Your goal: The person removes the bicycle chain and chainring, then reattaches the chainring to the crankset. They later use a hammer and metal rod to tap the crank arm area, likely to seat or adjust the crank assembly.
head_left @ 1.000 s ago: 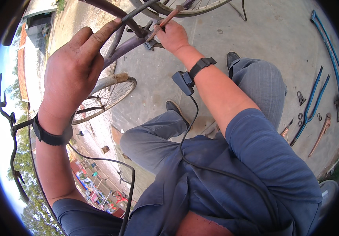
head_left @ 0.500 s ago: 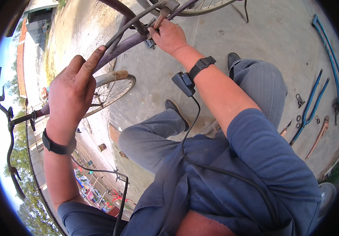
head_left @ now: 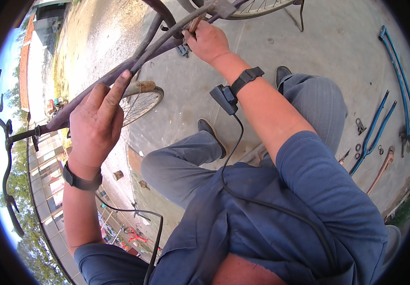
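A long-handled hammer (head_left: 167,35) is gripped in my left hand (head_left: 95,118), its index finger stretched along the handle. The grey block head of the hammer is at the top, close to my right hand (head_left: 208,42). My right hand is closed round a short rusty metal tool (head_left: 194,24), whose kind I cannot make out, held against the lower part of the bicycle frame. The purple bicycle frame (head_left: 79,102) runs from the handlebar (head_left: 8,142) at far left up to the top. Partly behind the hammer are the frame tubes. A pedal (head_left: 182,50) hangs below the joint.
The front wheel (head_left: 143,104) is beyond my left hand; the rear wheel (head_left: 257,8) is at the top. On the concrete at right lie a blue fork (head_left: 369,137), a blue frame (head_left: 400,71), a rusty wrench (head_left: 382,168) and several rings. A black cable (head_left: 236,142) hangs from my right wrist.
The hammer has shifted to the right, its head now beyond my right hand's tool. My left hand has moved right and slightly down. The right hand stays nearly in place.
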{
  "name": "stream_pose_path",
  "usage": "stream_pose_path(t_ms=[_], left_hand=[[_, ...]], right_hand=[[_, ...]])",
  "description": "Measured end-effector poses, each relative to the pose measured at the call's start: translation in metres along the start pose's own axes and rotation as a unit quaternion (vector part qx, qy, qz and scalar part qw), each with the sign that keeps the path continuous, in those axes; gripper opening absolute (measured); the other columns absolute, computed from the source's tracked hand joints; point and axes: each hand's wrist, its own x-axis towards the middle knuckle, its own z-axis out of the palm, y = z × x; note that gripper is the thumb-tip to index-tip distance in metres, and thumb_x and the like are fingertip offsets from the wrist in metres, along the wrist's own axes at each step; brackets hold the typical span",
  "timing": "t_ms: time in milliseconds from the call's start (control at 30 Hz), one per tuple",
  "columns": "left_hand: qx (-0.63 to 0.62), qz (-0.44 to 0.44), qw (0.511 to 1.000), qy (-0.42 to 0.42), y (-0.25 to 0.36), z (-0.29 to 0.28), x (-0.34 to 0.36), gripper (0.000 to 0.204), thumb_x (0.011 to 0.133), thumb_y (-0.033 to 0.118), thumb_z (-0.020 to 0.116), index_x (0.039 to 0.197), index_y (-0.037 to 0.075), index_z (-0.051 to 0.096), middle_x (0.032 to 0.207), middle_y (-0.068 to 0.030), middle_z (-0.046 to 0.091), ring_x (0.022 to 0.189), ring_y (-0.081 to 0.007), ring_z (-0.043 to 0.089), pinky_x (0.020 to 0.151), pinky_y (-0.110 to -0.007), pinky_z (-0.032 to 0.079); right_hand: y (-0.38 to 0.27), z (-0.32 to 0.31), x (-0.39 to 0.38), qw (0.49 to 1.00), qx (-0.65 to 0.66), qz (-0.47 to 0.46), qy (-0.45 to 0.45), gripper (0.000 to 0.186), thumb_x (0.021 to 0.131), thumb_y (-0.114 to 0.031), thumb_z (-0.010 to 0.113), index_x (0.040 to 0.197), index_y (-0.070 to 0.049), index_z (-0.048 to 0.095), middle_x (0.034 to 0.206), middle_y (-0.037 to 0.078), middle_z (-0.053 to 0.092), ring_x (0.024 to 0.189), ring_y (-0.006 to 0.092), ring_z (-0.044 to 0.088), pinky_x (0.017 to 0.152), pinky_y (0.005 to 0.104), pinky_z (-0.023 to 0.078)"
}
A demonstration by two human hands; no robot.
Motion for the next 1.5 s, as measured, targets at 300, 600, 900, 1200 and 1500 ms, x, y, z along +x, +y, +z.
stream_pose_path(t_ms=[300,600,900,1200,1500], left_hand=[[0.031,-0.062,0.990,-0.120,0.001,0.006,-0.015,0.066,0.079,-0.015,0.058,0.140,0.008,0.057,0.092,-0.0138,0.062,0.076,-0.0329,0.064,0.066,-0.043,0.052],[-0.042,-0.123,0.991,-0.039,0.005,0.027,-0.042,0.068,0.082,-0.005,0.062,0.146,0.015,0.056,0.079,-0.0112,0.048,0.064,-0.0304,0.057,0.057,-0.042,0.046],[-0.115,-0.239,0.956,0.128,0.013,0.039,-0.077,0.066,0.083,-0.009,0.058,0.146,0.012,0.057,0.084,-0.0112,0.056,0.064,-0.0243,0.056,0.060,-0.034,0.050],[-0.180,-0.264,0.929,0.187,0.029,0.071,-0.100,0.067,0.082,-0.011,0.058,0.146,0.011,0.056,0.087,-0.0112,0.058,0.068,-0.0241,0.058,0.064,-0.032,0.051],[-0.218,-0.308,0.895,0.240,0.054,0.105,-0.106,0.065,0.082,-0.014,0.055,0.145,0.005,0.056,0.098,-0.0152,0.067,0.073,-0.0222,0.063,0.069,-0.029,0.053]], right_hand=[[-0.001,0.006,0.001,0.997,-0.016,-0.069,0.022,0.025,0.094,-0.034,0.065,0.093,-0.010,0.066,0.091,0.012,0.068,0.084,0.0360,0.067,0.073,0.0464,0.055],[-0.014,0.009,0.003,0.993,-0.044,-0.107,-0.032,0.025,0.096,-0.035,0.062,0.096,-0.010,0.068,0.092,0.012,0.068,0.088,0.0354,0.067,0.075,0.0477,0.055],[-0.018,-0.014,0.047,0.989,-0.094,-0.101,-0.061,0.037,0.096,-0.040,0.058,0.092,-0.007,0.074,0.091,0.016,0.073,0.090,0.0382,0.069,0.081,0.0500,0.054],[-0.021,-0.019,0.053,0.971,-0.116,-0.159,-0.134,0.035,0.095,-0.038,0.059,0.091,-0.006,0.074,0.088,0.017,0.072,0.088,0.0381,0.069,0.080,0.0503,0.054],[-0.036,-0.014,0.046,0.958,-0.160,-0.129,-0.201,0.037,0.097,-0.043,0.059,0.100,-0.009,0.073,0.090,0.013,0.073,0.091,0.0354,0.069,0.081,0.0481,0.054]])
